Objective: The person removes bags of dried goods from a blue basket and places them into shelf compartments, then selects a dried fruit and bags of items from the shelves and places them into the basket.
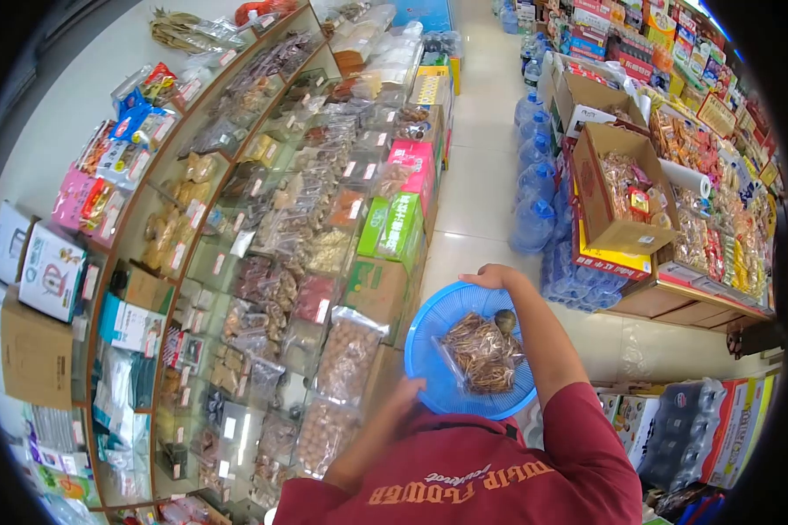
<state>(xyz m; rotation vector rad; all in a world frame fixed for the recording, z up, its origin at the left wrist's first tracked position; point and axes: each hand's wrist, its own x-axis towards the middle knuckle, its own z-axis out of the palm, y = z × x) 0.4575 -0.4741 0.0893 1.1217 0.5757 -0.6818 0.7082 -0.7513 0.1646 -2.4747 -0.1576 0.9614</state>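
A round blue plastic basket point(425, 337) is held in front of the red shirt. In it lie a clear bag of thin, dried brown strips point(481, 354) and a small round dark object point(504, 321) near the right side. My right hand point(492, 277) is closed on the basket's far rim, its forearm passing along the right side. My left hand point(403, 395) is at the basket's near left edge, smeared by motion; its fingers cannot be made out, nor whether it touches the rim.
Shelves of bagged dried goods point(350, 350) stand close on the left. A tiled aisle point(473, 175) runs ahead, with large blue water bottles point(534, 223) along its right side. Open cardboard boxes of snacks point(622, 188) are beyond them. Packs of dark bottles point(687, 424) stand at lower right.
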